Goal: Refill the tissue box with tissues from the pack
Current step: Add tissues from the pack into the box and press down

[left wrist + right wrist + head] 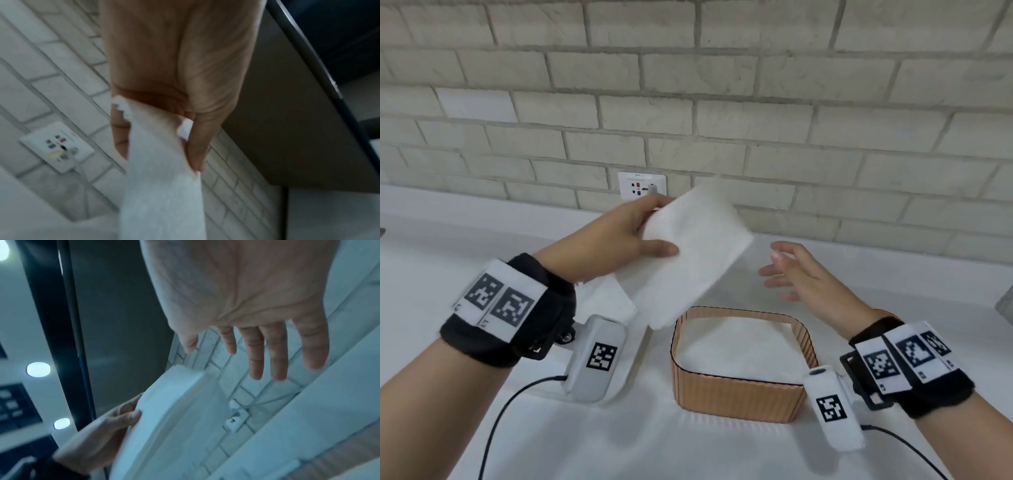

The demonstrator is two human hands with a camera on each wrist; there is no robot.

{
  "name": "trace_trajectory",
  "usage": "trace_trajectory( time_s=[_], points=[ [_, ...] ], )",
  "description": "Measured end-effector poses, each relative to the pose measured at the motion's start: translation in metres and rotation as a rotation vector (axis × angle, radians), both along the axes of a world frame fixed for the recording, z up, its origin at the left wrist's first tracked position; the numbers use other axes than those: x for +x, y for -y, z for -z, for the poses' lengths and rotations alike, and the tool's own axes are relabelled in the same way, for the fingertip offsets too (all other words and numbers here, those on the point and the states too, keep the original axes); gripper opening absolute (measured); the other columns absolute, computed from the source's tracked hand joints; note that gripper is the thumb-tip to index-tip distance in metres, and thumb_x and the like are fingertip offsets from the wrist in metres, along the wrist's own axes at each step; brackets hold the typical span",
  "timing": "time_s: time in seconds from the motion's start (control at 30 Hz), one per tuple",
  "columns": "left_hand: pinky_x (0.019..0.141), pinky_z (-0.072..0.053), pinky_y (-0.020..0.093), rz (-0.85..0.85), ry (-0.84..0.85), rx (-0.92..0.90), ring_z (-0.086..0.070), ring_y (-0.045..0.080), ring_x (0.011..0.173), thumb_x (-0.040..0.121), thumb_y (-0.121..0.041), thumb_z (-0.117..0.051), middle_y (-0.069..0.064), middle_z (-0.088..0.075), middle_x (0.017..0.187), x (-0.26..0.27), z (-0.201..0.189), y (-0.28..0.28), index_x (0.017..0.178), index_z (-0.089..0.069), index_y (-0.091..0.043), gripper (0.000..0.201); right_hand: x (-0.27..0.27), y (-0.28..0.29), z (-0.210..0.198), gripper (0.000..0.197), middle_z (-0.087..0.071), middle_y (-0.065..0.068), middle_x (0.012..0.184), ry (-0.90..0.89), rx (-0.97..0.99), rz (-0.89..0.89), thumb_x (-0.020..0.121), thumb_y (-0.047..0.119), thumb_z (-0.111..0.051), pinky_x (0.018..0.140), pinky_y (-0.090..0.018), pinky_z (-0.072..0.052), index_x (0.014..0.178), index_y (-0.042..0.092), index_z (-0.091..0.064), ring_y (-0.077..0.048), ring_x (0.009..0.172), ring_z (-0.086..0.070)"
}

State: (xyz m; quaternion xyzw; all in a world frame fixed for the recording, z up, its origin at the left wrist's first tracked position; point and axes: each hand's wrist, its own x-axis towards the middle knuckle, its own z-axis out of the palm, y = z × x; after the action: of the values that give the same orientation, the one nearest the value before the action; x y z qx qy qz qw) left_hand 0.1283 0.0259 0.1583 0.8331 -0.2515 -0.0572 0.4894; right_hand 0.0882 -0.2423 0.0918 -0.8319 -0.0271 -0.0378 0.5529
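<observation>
Head view, left to right: the left hand point(619, 236), at centre left of the frame, has its grip clamped on one short end of the tissue stack point(688, 253), thumb on top and fingers beneath. The stack juts from that grip toward the right and down, tilted, its low corner hanging just above the left rear rim of the tissue box point(739, 397) at lower centre. The box stands open on the white worktop point(722, 452) with white tissue already inside. At centre right the right hand point(801, 277) hovers with fingers apart, holding nothing, near the stack's free end but not touching it.

The likely trouble is the one-ended hold: unsupported sheets could fan, sag or slide off. Lowered at this tilt, the corner could catch the rim and crumple.
</observation>
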Motion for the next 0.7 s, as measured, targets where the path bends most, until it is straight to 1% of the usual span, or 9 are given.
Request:
trace_trajectory(
  time_s=[0.07,0.13,0.2,0.27,0.33,0.43,0.53,0.6,0.7],
  points=[
    [0.083,-0.056,0.03,0.095,-0.047,-0.067,-0.066,0.014,0.099,0.082,-0.006,-0.069,-0.001,-0.067,0.111,-0.006,0.0,0.015,0.118,-0.053,-0.022,0.042,-0.002,-0.007,-0.004,0.058,-0.067,-0.007,0.109,-0.107,0.261,-0.092,0.08,0.063,-0.047,0.086,-0.043,-0.054,0.124,0.026,-0.043,-0.028,0.095,-0.068],
    [0.086,-0.055,0.03,0.15,-0.062,-0.075,-0.065,0.014,0.102,0.081,-0.006,-0.07,0.0,-0.067,0.112,-0.007,0.005,0.026,0.119,-0.052,-0.021,0.045,-0.003,-0.01,-0.005,0.068,-0.065,-0.016,0.112,-0.157,0.457,-0.145,0.074,0.061,-0.062,0.075,-0.044,-0.057,0.127,0.022,-0.046,-0.036,0.096,-0.067],
    [0.087,-0.055,0.036,0.178,-0.073,-0.033,-0.066,0.017,0.103,0.08,-0.011,-0.074,0.0,-0.067,0.115,-0.005,0.015,0.033,0.123,-0.049,-0.026,0.052,-0.006,-0.008,-0.007,0.061,-0.063,-0.015,0.119,-0.093,0.543,-0.102,0.075,0.04,-0.07,0.072,-0.043,-0.058,0.127,0.018,-0.048,-0.033,0.099,-0.066],
    [0.085,-0.056,0.038,0.186,-0.089,0.002,-0.067,0.018,0.101,0.079,-0.016,-0.075,-0.001,-0.067,0.116,-0.002,0.023,0.037,0.126,-0.044,-0.035,0.06,-0.006,-0.004,-0.011,0.048,-0.062,-0.01,0.12,-0.017,0.555,-0.035,0.08,0.016,-0.066,0.069,-0.037,-0.058,0.126,0.017,-0.05,-0.025,0.098,-0.066],
    [0.086,-0.055,0.039,0.15,-0.078,-0.006,-0.068,0.02,0.098,0.081,-0.015,-0.074,0.0,-0.069,0.112,0.001,0.031,0.041,0.128,-0.037,-0.042,0.065,-0.006,0.002,-0.015,0.045,-0.062,-0.007,0.116,0.026,0.562,-0.022,0.082,0.005,-0.063,0.068,-0.034,-0.059,0.124,0.017,-0.052,-0.021,0.096,-0.066],
    [0.088,-0.05,0.035,-0.035,-0.091,-0.193,-0.064,0.02,0.092,0.08,-0.021,-0.075,-0.002,-0.063,0.097,0.005,0.05,0.042,0.138,-0.035,-0.031,0.072,-0.007,0.004,-0.019,0.038,-0.064,-0.005,0.11,0.087,0.567,0.019,0.083,0.002,-0.062,0.067,-0.032,-0.059,0.117,0.018,-0.056,-0.019,0.093,-0.066],
    [0.092,-0.051,0.035,-0.157,-0.288,-0.444,-0.063,0.014,0.102,0.06,-0.045,-0.08,-0.001,-0.058,0.119,0.006,0.079,0.043,0.139,-0.033,-0.032,0.093,-0.007,0.002,-0.021,0.031,-0.066,-0.004,0.108,0.147,0.602,0.052,0.082,0.005,-0.063,0.067,-0.03,-0.057,0.109,0.02,-0.059,-0.017,0.093,-0.067],
    [0.09,-0.054,0.039,-0.081,-0.466,-0.612,-0.066,0.017,0.105,0.052,-0.046,-0.082,0.0,-0.059,0.127,0.002,0.096,0.046,0.138,-0.033,-0.032,0.099,-0.007,0.0,-0.023,0.032,-0.068,-0.001,0.106,0.179,0.634,0.042,0.078,0.01,-0.066,0.07,-0.031,-0.058,0.107,0.021,-0.06,-0.017,0.094,-0.068],
    [0.083,-0.056,0.031,0.114,-0.552,-0.702,-0.063,0.018,0.114,0.057,-0.046,-0.085,-0.004,-0.063,0.128,-0.003,0.103,0.052,0.135,-0.042,-0.03,0.09,-0.008,-0.004,-0.026,0.036,-0.07,0.002,0.102,0.215,0.682,-0.01,0.071,0.014,-0.067,0.074,-0.033,-0.058,0.106,0.021,-0.062,-0.016,0.094,-0.069]
  ],
)
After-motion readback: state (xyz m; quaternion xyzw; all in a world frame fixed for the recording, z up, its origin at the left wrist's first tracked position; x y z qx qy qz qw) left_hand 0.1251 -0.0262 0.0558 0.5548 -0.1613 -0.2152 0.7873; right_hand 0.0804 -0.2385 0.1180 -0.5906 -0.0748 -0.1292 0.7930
